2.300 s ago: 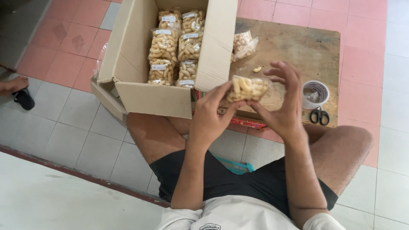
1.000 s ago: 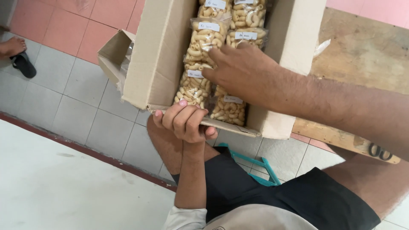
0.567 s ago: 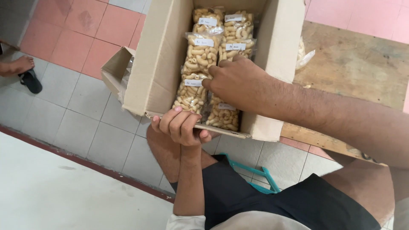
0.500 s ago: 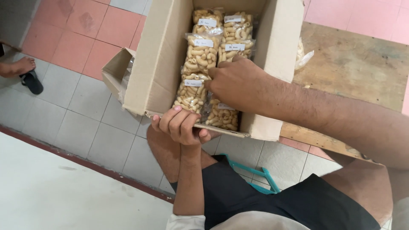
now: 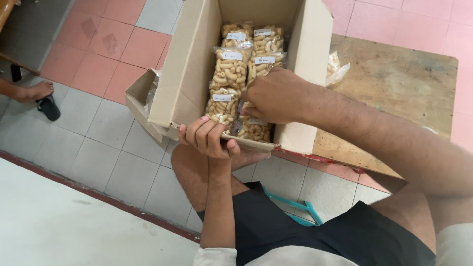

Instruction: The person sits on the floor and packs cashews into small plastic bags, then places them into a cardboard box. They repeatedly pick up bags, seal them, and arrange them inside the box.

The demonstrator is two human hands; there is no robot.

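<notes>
Since a moment ago the right hand (image 5: 276, 96) has stayed down inside the cardboard box (image 5: 189, 74), barely shifting, while the left hand (image 5: 209, 138) keeps its grip on the box's near edge. Clear packets of pale snacks (image 5: 229, 69) with white labels stand packed in two rows in the box, which sits at the left end of a low wooden table (image 5: 394, 83), with another packet (image 5: 335, 66) lying just beyond its right wall and a bystander's foot and black sandal (image 5: 47, 106) far left on the tiles. The right hand's fingers are curled and pressed onto the nearest right-hand packet (image 5: 253, 130), though whether they pinch it I cannot tell, and the left hand is clamped with fingers folded over the box's edge.
</notes>
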